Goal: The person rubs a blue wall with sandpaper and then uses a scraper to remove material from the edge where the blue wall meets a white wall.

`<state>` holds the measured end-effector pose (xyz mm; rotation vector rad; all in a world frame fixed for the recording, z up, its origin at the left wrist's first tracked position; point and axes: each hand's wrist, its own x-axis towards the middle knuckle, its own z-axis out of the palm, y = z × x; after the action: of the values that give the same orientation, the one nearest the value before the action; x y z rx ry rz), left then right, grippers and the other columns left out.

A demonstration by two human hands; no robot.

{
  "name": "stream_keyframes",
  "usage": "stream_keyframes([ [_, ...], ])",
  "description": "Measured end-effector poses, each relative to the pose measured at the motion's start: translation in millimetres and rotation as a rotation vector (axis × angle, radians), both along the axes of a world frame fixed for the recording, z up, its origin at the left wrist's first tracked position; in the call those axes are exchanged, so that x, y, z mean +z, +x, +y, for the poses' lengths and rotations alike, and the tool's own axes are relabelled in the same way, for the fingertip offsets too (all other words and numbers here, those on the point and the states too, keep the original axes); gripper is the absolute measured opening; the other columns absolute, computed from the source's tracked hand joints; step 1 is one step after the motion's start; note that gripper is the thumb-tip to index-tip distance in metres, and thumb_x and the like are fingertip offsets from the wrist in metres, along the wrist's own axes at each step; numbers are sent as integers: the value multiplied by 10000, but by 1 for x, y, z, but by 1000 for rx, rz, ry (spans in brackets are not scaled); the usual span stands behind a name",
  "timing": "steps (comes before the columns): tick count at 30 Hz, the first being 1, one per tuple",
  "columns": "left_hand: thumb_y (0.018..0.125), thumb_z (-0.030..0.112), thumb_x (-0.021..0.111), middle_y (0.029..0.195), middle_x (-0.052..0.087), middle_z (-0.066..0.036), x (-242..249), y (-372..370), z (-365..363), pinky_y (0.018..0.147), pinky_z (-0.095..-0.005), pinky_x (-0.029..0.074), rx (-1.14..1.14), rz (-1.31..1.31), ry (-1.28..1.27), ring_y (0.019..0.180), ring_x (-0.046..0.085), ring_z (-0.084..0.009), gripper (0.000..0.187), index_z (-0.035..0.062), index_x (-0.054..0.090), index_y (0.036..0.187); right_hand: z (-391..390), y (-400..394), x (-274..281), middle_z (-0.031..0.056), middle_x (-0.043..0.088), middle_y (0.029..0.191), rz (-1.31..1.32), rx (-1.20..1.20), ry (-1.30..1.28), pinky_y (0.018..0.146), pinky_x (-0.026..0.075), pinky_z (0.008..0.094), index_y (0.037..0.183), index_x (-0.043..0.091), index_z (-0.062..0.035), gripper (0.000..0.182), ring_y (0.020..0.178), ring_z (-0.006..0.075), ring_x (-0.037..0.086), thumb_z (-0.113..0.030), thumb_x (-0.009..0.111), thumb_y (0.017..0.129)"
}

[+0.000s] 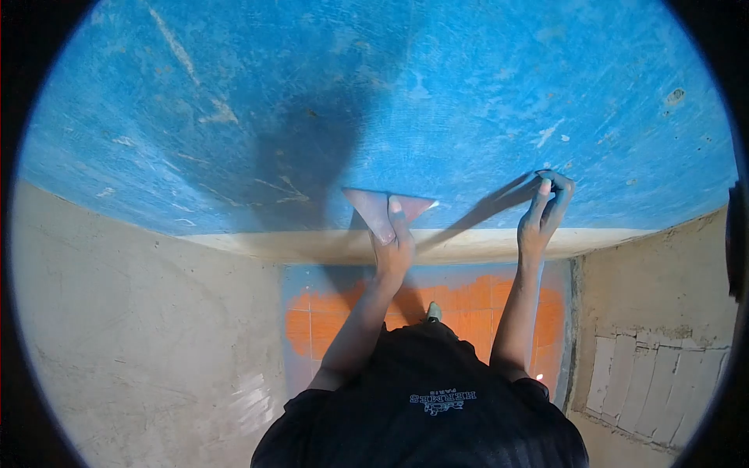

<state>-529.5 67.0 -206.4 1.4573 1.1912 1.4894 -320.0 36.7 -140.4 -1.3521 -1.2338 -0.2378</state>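
Observation:
My left hand (395, 251) grips a flat, pinkish, triangular piece (373, 209) with the thumb laid over its face. Its wide edge is at the top, against or very near the blue wall (468, 101); contact is hard to judge. To the right, my right hand (540, 214) is raised at the lower part of the blue wall. The fingers there are bent and drawn in towards the thumb, with greyish fingertips. Whether anything small sits between them is hidden. Pale scratches and patches mark the blue paint, and shadows of both arms fall across it.
A pale strip (460, 243) runs below the blue paint. Bare grey-beige walls stand at the left (140, 312) and right (655, 288), the right one with a ridged patch (655, 386). Below is an orange tiled floor (460, 303), where one shoe (434, 311) shows.

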Motion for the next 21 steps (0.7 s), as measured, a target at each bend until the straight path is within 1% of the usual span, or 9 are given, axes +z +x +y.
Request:
stream_keyframes([
  [4,955,251,382,988,546,-230,4,-3,-2,821,-399,401,-50,18,-45,948,530,-349,383,-94,475,1093,0,-1,-1,89,454,941,45,26,7,759,351,306,978,486,-10,240,823,178,418,-227,384,969],
  [6,953,245,393,957,556,-223,-12,-1,-12,825,-388,404,-13,49,-116,922,536,-339,373,-92,496,1076,0,0,0,93,458,935,27,37,26,741,351,315,970,483,-18,233,816,183,412,-229,384,968],
  [8,953,238,397,1001,540,-217,-46,0,-13,849,-382,395,-20,35,-104,953,522,-320,374,-92,466,1115,0,1,1,94,461,939,-25,44,35,744,352,319,979,480,-22,240,819,184,415,-239,381,970],
  [11,954,234,398,1077,504,-205,-33,3,-7,887,-376,375,-2,-37,8,1017,491,-294,396,-94,405,1174,-1,2,0,96,466,949,-28,27,12,746,352,324,980,481,-25,254,826,183,418,-256,375,972],
  [14,957,233,392,1146,462,-199,33,6,-2,910,-375,357,-35,-165,89,1071,456,-274,424,-97,341,1218,-2,3,0,89,439,959,-21,44,-8,817,345,314,994,471,-10,257,863,183,423,-238,353,980],
  [16,959,228,388,1156,455,-194,37,7,-3,913,-373,355,-67,-184,106,1074,450,-267,421,-96,336,1222,-4,3,0,90,442,960,-15,73,-8,817,345,318,996,473,-10,261,861,185,424,-242,354,980],
  [18,960,219,383,1136,469,-187,-1,5,-6,906,-368,361,-90,-121,113,1051,462,-265,396,-91,365,1206,-3,6,1,96,450,962,-23,85,-1,800,350,324,995,481,-16,257,857,191,425,-243,363,975],
  [20,961,209,381,1100,488,-183,-46,7,-13,881,-367,372,-59,-57,-16,1013,477,-258,360,-85,405,1169,-4,10,-2,105,463,965,-40,81,-2,765,357,332,991,496,-27,245,850,201,424,-242,381,967],
  [21,962,204,380,1081,498,-181,-48,9,-16,868,-366,378,-40,-25,-82,995,484,-255,345,-81,425,1150,-6,10,-2,106,464,965,-43,75,-6,768,357,332,991,496,-27,240,855,203,425,-238,383,966],
])
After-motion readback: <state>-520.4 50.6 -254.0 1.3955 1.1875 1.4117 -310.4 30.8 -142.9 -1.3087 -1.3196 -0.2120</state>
